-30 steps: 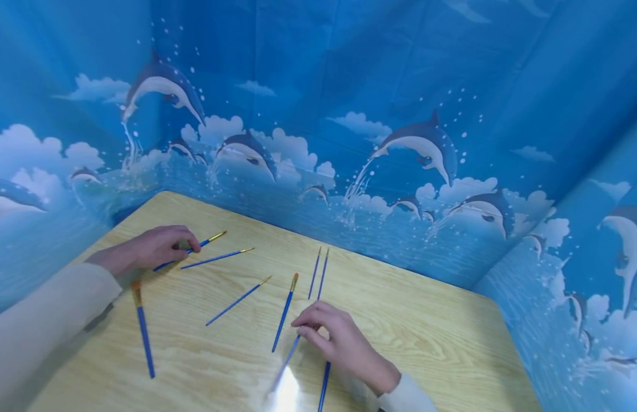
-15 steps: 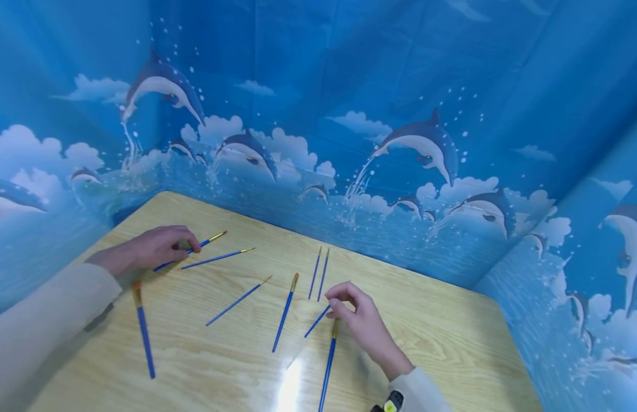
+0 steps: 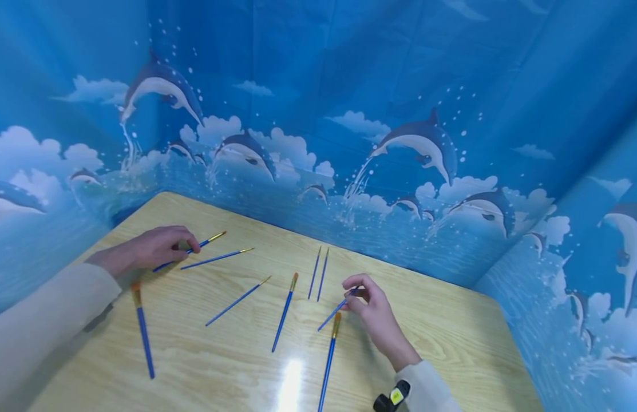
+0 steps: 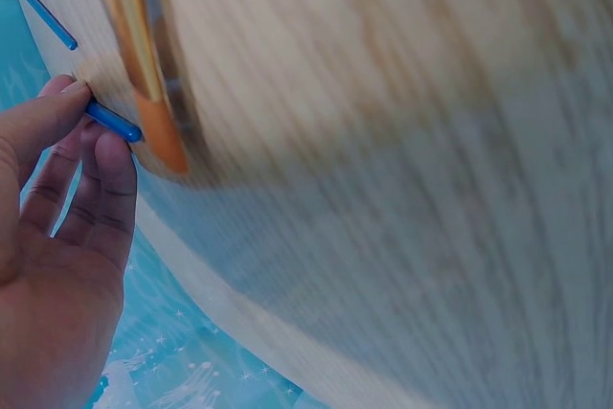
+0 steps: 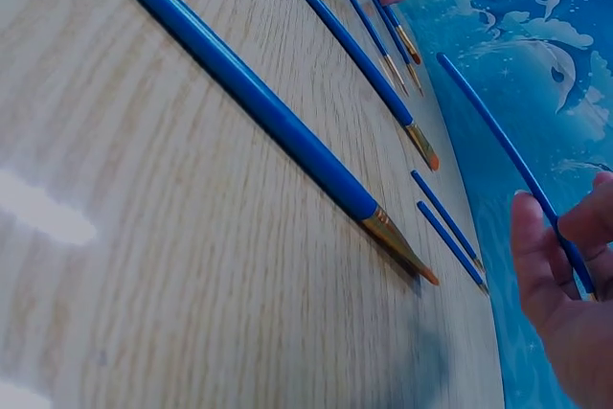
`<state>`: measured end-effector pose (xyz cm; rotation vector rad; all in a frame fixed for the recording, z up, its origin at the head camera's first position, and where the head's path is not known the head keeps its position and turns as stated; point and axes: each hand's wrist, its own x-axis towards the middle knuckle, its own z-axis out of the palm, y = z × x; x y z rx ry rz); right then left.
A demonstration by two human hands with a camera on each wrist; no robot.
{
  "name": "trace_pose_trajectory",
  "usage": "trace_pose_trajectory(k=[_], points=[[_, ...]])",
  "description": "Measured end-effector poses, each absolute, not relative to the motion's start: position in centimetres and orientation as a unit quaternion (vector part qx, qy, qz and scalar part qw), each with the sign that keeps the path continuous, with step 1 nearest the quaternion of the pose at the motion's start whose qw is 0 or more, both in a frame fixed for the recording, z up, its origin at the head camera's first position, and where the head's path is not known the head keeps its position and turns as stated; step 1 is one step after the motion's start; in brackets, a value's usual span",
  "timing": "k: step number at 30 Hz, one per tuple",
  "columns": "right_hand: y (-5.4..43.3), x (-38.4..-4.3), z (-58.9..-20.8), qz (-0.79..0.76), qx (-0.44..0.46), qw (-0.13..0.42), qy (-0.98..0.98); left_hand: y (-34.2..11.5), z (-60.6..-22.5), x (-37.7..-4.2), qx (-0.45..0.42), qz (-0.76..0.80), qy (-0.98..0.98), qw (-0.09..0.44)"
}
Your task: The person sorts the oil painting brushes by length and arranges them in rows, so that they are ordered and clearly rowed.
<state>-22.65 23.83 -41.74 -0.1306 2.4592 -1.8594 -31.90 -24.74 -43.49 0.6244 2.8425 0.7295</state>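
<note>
My left hand (image 3: 158,247) pinches a blue-handled paintbrush (image 3: 208,241) at the table's left; in the left wrist view the handle's end (image 4: 117,123) shows between thumb and fingers. A slim blue paintbrush (image 3: 331,315) is held between the thumb and fingers of my right hand (image 3: 376,320), raised off the table with its handle end pointing down-left. Below that hand lies a larger flat paintbrush (image 3: 328,366). Two thin paintbrushes (image 3: 315,277) lie side by side just left of the right hand. My right fingers partly cover the held brush's bristle end.
On the wooden table (image 3: 426,343) lie more brushes: a wide one (image 3: 144,337) near the left sleeve, a thin one (image 3: 217,259) beside the left hand, another thin one (image 3: 238,301) and a medium one (image 3: 284,317). A blue dolphin curtain (image 3: 297,86) surrounds the table's far sides.
My right hand has moved to the right and away from me with the slim paintbrush, uncovering the flat paintbrush's bristles. The left hand and its paintbrush have stayed put.
</note>
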Motion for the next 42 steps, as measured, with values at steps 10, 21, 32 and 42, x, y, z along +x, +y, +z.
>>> trace_pose_trajectory(k=[10,21,32,42], points=[[24.7,-22.9,-41.9,-0.550,-0.056,0.029,0.832,-24.6,-43.2,-31.9,0.206,0.245,0.944,0.076],[26.2,-24.4,-42.5,-0.628,0.013,0.021,0.778,-24.7,-43.5,-31.9,0.209,0.246,0.944,0.075],[26.9,-25.0,-43.0,-0.683,0.020,0.003,0.731,-24.7,-43.3,-31.8,0.226,0.254,0.938,0.065],[26.5,-26.4,-43.0,-0.689,0.011,-0.001,0.725,-24.7,-43.5,-32.0,0.229,0.249,0.939,0.060]])
